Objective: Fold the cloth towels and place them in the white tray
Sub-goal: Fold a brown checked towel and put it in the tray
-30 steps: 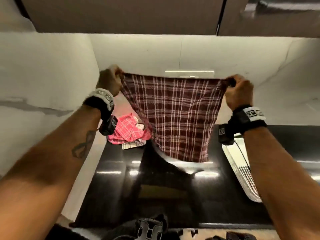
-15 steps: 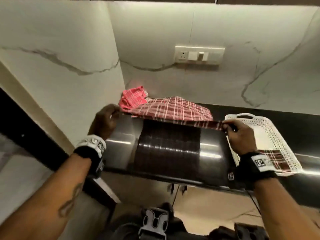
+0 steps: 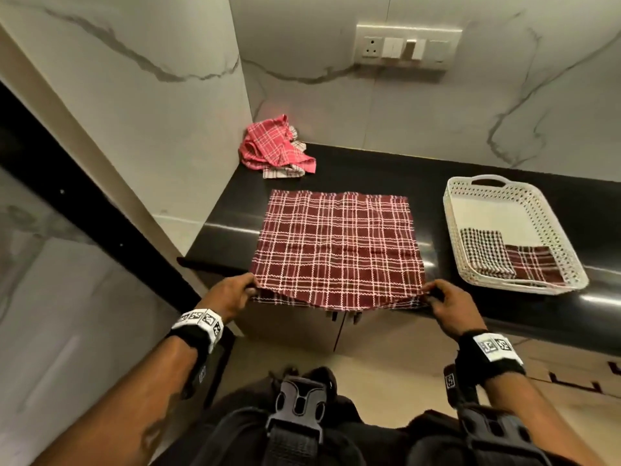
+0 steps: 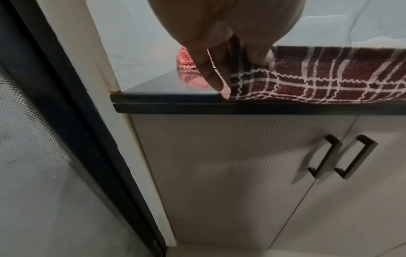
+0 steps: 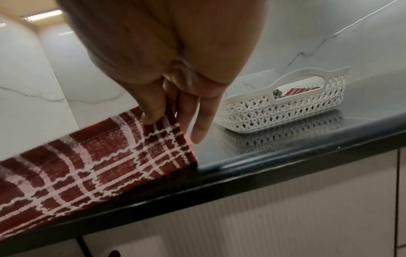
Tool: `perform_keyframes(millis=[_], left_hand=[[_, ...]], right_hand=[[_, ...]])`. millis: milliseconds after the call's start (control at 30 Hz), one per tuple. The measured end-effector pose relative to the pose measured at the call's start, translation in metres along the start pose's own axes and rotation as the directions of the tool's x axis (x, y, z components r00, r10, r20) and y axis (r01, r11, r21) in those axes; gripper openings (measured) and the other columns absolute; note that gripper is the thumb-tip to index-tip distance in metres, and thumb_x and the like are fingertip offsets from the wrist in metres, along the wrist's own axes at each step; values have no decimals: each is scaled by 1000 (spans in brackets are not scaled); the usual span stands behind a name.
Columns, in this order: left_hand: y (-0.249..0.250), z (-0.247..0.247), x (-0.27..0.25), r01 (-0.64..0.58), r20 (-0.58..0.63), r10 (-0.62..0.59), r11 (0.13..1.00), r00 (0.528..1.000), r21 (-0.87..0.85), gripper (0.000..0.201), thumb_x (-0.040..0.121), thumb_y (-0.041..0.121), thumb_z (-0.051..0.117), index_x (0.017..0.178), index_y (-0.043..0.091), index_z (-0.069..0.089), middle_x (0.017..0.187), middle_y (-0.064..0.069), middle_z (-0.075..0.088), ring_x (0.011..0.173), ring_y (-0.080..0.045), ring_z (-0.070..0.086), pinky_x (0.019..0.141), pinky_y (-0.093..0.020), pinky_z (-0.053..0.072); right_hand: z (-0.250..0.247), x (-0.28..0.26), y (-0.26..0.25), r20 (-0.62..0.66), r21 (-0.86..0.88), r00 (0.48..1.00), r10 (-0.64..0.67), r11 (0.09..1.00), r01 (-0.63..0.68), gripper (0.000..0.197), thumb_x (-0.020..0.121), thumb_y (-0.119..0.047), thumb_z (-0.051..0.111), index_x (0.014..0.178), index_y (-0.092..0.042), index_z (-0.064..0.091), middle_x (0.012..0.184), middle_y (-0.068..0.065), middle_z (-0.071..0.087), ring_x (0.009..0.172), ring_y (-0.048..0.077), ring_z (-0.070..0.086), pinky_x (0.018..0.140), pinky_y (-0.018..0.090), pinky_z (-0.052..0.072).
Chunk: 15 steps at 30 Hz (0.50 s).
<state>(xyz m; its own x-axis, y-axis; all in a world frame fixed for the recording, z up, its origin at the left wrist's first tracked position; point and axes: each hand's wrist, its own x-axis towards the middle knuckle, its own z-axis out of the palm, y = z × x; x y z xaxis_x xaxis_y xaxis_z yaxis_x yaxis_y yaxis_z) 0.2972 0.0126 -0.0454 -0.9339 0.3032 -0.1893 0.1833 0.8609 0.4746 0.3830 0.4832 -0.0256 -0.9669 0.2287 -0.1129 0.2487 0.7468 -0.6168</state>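
A maroon plaid towel (image 3: 336, 247) lies spread flat on the black counter (image 3: 396, 176), its near edge at the counter's front lip. My left hand (image 3: 250, 290) pinches the near left corner (image 4: 239, 69). My right hand (image 3: 428, 294) pinches the near right corner (image 5: 167, 121) between thumb and fingers. The white lattice tray (image 3: 554, 230) stands to the right and holds two folded towels, one black-and-white checked (image 3: 484, 253), one maroon plaid (image 3: 534, 267). The same tray (image 5: 285, 107) shows in the right wrist view.
A crumpled pink plaid cloth (image 3: 272, 146) sits on a pale striped one in the back left corner against the marble wall. A switch plate (image 3: 408, 45) is on the back wall. Below the counter are cabinet doors with black handles (image 4: 342, 156).
The towel was held up in the air, then lowered and drawn toward me; it now lies flat on the counter with both hands still on its near corners.
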Motion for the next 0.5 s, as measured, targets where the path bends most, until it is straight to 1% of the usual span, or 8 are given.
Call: perform_keyframes(millis=[100,167,233,267,333,367,433,500], left_hand=[[4,-9,-5,42,-47,-42,999,998,-3,5,95,23,61,95,28,62,92,2,70,85,-20,66,75,-33,52],[6,-18,-6,59,-52,-62,997,997,-55,7,96,21,62,93,26,63,87,4,67,79,-14,64,70,-29,47],[5,-28,-9,82,-20,-84,992,996,-98,8,96,20,63,90,27,63,85,8,65,77,-5,61,66,-24,43],[3,-33,-10,95,3,-96,987,995,-126,9,95,22,63,89,27,64,86,10,66,78,-3,61,66,-23,43],[-1,-44,-6,107,29,-103,977,994,-183,9,94,23,65,88,29,67,88,10,69,82,-5,65,70,-24,46],[-5,-49,0,103,27,-100,973,995,-206,10,94,22,66,88,29,68,89,9,70,84,-6,66,72,-25,48],[-8,-61,16,96,-4,-100,966,995,-238,9,94,19,66,90,27,70,90,8,71,86,-8,66,75,-27,49],[-5,-74,41,70,-73,-90,967,993,-245,9,94,19,65,91,26,71,90,10,72,86,-8,66,77,-30,50]], right_hand=[[-8,-6,-2,33,9,999,-24,1000,24,15,88,-8,69,87,-23,70,85,-7,70,80,10,64,75,24,43],[-15,-7,-1,102,37,994,-25,999,22,15,88,-9,70,86,-24,71,83,-8,72,79,9,67,75,28,50],[-24,-9,-4,208,95,978,-14,995,-6,15,89,-9,70,85,-23,71,80,-4,73,76,13,69,73,30,56],[-29,-8,-8,257,136,966,-9,990,-26,14,90,-7,69,86,-20,72,81,0,74,74,15,70,72,30,58],[-39,-3,-20,316,238,949,-3,968,-76,9,91,-4,67,89,-11,72,82,7,74,70,16,69,67,31,60],[-44,4,-26,319,280,948,-1,955,-93,8,92,-3,66,91,-9,72,82,10,73,69,16,69,65,30,60],[-47,22,-35,276,321,961,10,942,-102,8,93,-4,65,94,-8,72,83,11,73,68,16,67,60,25,57],[-45,50,-40,162,325,986,27,942,-80,8,93,-6,65,95,-9,71,85,11,73,72,17,66,62,21,55]])
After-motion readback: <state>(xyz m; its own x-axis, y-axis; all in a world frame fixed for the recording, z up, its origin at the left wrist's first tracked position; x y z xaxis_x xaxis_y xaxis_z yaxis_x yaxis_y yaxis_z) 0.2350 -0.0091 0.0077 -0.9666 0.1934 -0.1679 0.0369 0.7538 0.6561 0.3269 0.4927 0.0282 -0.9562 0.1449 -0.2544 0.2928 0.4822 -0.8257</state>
